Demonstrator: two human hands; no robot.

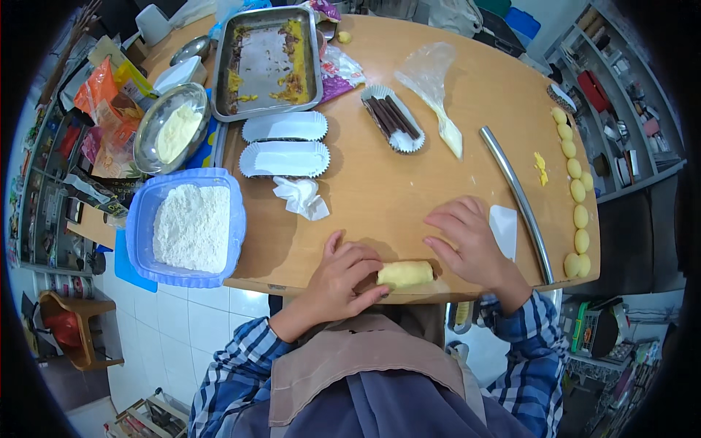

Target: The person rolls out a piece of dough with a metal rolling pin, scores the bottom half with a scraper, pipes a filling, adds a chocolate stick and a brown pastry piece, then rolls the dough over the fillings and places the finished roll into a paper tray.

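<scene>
A pale yellow dough roll (406, 274) lies at the table's near edge, with a dark tip showing at its right end. My left hand (342, 279) is at the roll's left end, thumb and fingers apart around that end without closing on it. Above and right of the roll, my right hand (467, 242) is raised, its fingers parted and holding nothing. Beside the right hand lie a white flat scraper (503, 232) and a long metal tube (517, 201). Farther back, a paper baking cup (403, 141) holds several dark brown chocolate sticks (393, 119).
Dough balls (575, 191) line the right edge near a yellow scrap (540, 168). A piping bag (440, 95) lies at the back. On the left are a blue tub of flour (235, 219), a metal bowl (150, 131), paper cups (285, 158), crumpled tissue (301, 197) and a smeared baking tray (315, 66).
</scene>
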